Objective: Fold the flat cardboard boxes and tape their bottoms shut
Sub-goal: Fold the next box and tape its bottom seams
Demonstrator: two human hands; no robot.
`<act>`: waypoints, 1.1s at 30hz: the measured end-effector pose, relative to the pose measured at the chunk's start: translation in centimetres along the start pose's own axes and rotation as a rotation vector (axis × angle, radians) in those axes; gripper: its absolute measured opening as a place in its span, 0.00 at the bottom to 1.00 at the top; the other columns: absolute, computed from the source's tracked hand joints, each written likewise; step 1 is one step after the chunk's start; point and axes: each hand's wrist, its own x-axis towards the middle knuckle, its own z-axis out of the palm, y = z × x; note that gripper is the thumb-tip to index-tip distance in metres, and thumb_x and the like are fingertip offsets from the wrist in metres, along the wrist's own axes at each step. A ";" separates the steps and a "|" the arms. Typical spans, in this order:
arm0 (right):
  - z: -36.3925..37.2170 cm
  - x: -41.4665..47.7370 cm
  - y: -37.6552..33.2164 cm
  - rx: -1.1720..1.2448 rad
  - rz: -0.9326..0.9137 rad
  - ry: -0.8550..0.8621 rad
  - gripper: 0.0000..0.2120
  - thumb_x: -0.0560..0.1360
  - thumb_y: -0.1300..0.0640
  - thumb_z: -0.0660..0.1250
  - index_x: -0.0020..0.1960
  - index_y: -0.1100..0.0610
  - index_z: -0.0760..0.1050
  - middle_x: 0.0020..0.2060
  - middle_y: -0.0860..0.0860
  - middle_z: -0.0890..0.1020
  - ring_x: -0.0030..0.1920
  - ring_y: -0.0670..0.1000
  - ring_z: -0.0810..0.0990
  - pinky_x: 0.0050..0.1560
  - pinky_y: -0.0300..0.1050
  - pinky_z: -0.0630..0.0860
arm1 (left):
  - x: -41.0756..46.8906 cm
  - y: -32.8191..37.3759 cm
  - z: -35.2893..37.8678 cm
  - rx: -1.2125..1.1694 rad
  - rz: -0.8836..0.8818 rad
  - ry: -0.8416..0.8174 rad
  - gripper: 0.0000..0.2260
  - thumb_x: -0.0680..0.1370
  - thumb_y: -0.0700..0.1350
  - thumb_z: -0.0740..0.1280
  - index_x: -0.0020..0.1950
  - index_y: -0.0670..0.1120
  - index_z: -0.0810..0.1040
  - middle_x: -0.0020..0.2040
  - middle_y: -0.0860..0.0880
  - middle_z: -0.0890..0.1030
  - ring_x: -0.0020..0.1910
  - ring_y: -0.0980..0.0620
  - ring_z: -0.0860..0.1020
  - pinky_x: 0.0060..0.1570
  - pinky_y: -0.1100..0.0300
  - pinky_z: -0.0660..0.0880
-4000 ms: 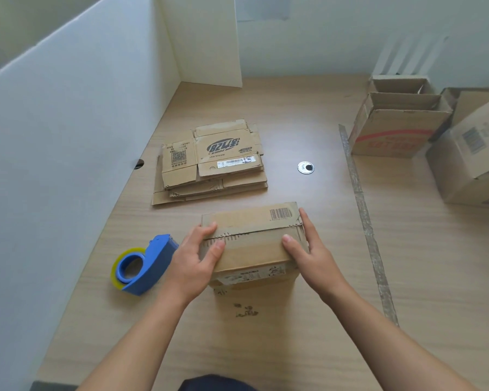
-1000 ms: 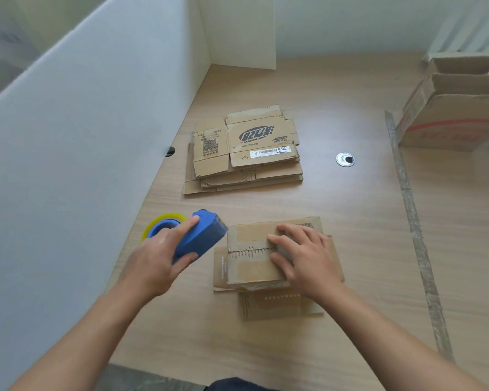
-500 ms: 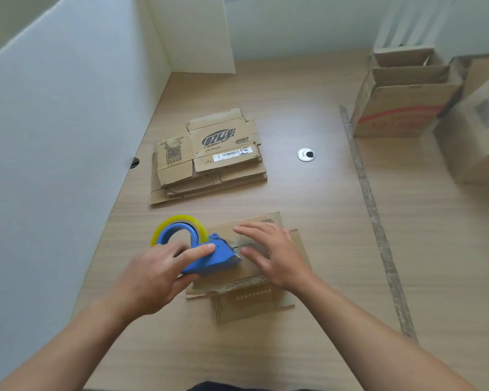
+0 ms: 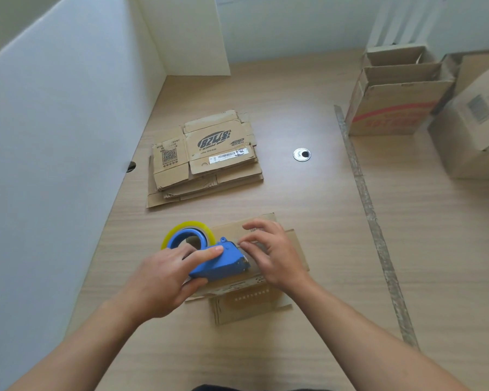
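A small folded cardboard box (image 4: pixel 294 249) stands bottom-up on the wooden table (image 4: pixel 308 348) in front of me. My left hand (image 4: pixel 164 280) grips the blue tape dispenser (image 4: pixel 220 263), whose yellowish tape roll (image 4: pixel 189 228) sticks up behind it; the dispenser's front end lies on the box's left part. My right hand (image 4: pixel 271 252) rests on the closed flaps right of the dispenser, its fingers bent, with the fingertips at the centre seam. A stack of flat cardboard boxes (image 4: pixel 203 159) lies farther back.
White partition walls (image 4: pixel 54 136) close off the left side and the back corner. Assembled open cardboard boxes (image 4: pixel 393 108) stand at the back right, with another carton (image 4: pixel 474 125) at the right edge. A round metal grommet (image 4: pixel 301 154) and a strip of old tape (image 4: pixel 370 215) mark the tabletop.
Four seconds ago both hands held the box and the dispenser lay at the left. My left hand has since picked it up and set its front end on the box beside my right hand.
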 end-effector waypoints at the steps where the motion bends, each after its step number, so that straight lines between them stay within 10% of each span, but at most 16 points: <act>1: -0.1 0.0 0.0 0.022 0.019 0.003 0.06 0.77 0.53 0.69 0.47 0.52 0.84 0.56 0.41 0.77 0.61 0.43 0.72 0.62 0.35 0.65 | 0.1 0.1 0.0 -0.008 -0.008 -0.006 0.26 0.78 0.58 0.59 0.76 0.61 0.61 0.42 0.55 0.73 0.32 0.51 0.73 0.26 0.59 0.70; 7: -2.8 -0.3 0.2 0.341 0.312 0.130 0.07 0.77 0.61 0.70 0.41 0.59 0.81 0.55 0.45 0.75 0.53 0.37 0.76 0.55 0.30 0.70 | 0.5 -0.2 0.2 -0.023 -0.034 -0.007 0.30 0.77 0.61 0.56 0.77 0.70 0.49 0.41 0.57 0.74 0.33 0.53 0.75 0.26 0.59 0.71; 11: -7.0 -0.6 2.3 0.578 0.556 0.330 0.10 0.78 0.63 0.67 0.38 0.56 0.77 0.51 0.51 0.79 0.50 0.49 0.79 0.57 0.50 0.76 | 0.6 -0.3 0.6 -0.041 -0.021 -0.011 0.30 0.76 0.61 0.56 0.76 0.72 0.48 0.42 0.56 0.74 0.33 0.52 0.75 0.27 0.58 0.73; 33: -4.9 1.0 2.7 0.551 0.986 0.215 0.11 0.79 0.60 0.68 0.41 0.53 0.68 0.30 0.48 0.78 0.29 0.47 0.75 0.31 0.40 0.66 | 0.7 -0.4 1.0 -0.060 -0.011 0.000 0.31 0.76 0.61 0.58 0.74 0.76 0.45 0.44 0.56 0.76 0.35 0.51 0.76 0.28 0.57 0.73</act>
